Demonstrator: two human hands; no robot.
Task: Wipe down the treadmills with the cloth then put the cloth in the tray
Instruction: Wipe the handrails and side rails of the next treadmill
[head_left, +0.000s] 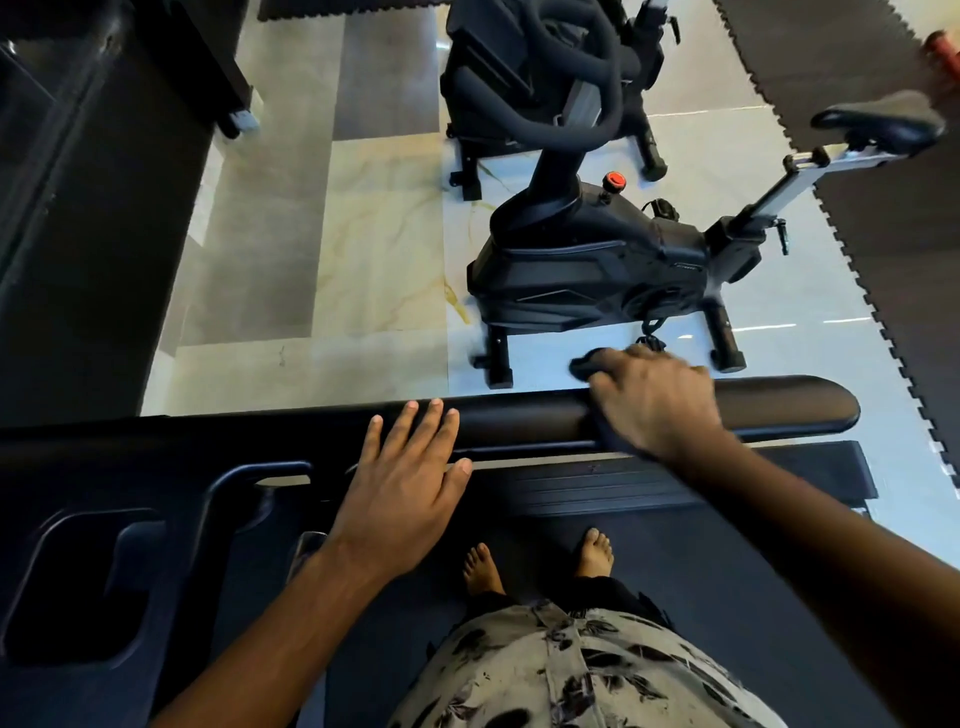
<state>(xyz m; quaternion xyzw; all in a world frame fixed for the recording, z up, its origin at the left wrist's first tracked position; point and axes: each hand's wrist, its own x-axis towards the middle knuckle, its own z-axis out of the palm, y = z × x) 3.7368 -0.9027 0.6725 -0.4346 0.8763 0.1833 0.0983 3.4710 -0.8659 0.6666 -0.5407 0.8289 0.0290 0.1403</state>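
I stand barefoot on a black treadmill, its belt (395, 597) under my feet. Its padded black handrail (524, 415) runs left to right in front of me. My right hand (649, 400) lies over the rail and grips a dark cloth (587, 366), which shows past the fingertips on the rail's far side; the hand is motion-blurred. My left hand (405, 483) rests flat on the rail near the console, fingers straight and spread. The console's recessed tray (67, 577) is at the lower left.
Two black exercise bikes stand on the tiled floor beyond the rail, one near (597, 270) and one farther back (545, 78). Black interlocking floor mats (883, 260) lie at the right. A second dark machine (78, 208) fills the left side.
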